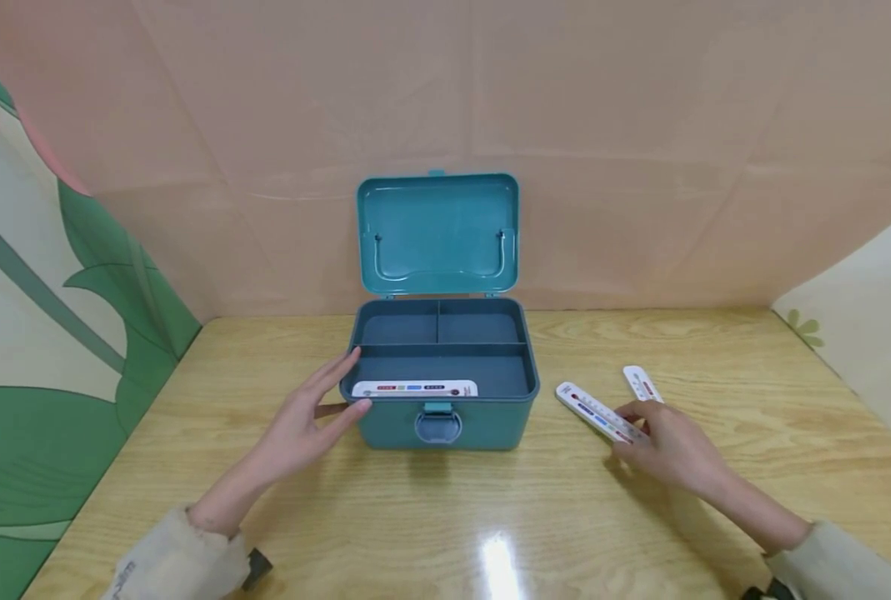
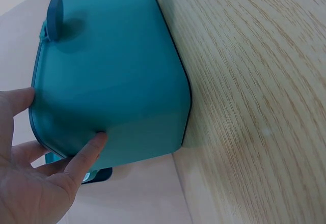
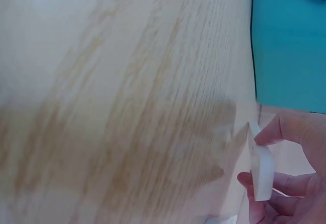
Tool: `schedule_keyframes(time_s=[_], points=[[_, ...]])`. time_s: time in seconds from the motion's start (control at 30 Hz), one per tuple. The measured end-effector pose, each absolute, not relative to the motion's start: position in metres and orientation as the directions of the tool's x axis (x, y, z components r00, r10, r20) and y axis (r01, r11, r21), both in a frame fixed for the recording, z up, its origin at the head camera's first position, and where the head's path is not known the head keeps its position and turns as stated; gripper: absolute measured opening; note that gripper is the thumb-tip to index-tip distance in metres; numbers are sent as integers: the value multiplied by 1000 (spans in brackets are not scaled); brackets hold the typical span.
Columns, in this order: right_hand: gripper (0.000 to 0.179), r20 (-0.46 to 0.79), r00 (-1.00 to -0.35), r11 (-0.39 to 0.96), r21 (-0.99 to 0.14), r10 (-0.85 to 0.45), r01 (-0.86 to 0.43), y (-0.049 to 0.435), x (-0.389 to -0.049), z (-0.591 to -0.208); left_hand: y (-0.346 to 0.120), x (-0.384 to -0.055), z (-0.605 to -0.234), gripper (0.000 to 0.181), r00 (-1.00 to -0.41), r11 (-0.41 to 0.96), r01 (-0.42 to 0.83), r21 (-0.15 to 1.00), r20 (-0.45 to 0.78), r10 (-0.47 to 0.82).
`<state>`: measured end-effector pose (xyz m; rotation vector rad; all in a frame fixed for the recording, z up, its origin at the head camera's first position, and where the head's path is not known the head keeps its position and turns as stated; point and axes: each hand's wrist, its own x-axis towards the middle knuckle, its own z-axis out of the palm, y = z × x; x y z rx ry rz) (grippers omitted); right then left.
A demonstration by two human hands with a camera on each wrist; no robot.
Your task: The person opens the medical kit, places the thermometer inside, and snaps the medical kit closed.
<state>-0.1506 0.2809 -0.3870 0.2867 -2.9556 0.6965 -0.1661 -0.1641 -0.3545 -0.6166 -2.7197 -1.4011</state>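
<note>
Pinching a flat white thermometer [image 1: 593, 410], the right fingers [image 1: 643, 408] should press evenly; outstretched left fingers [image 1: 337, 373] touch the teal plastic box [image 1: 486, 425] alongside.

It is hard to tell what room this is. A wood-look table [image 1: 407, 525] has a pinkish sheet [image 1: 640, 108] behind it, with big green leaves [image 1: 25, 450] pictured on the left.

Right hand [image 1: 673, 446] hides end of held thermometer [image 1: 593, 409]; print [image 1: 601, 421] too small to read.
</note>
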Motion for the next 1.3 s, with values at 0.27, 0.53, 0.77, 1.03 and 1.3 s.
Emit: schedule_keyframes(time_s=[0.27, 0.53, 0.77, 1.03, 1.3], points=[[38, 174, -972, 872, -436, -159, -221, 281, -151, -383, -164, -166, -355, 68, -920, 522, 361, 773, 204, 334], [35, 268, -946, 865, -413, -182, -284, 283, -151, -379, -164, -166, -355, 68, -920, 521, 360, 774, 203, 334], [34, 280, -944, 858, -425, -177, -287, 282, -151, -374, -164, -166, -354, 68, -920, 519, 363, 774, 209, 332], [33, 269, -949, 853, -443, -165, -274, 280, -153, -366, -164, -166, -355, 68, -922, 527, 357, 772, 201, 330], [33, 251, -956, 847, -466, -151, -256, 279, -154, -361, -164, -165, -354, 67, -912, 508, 381, 772, 226, 341]])
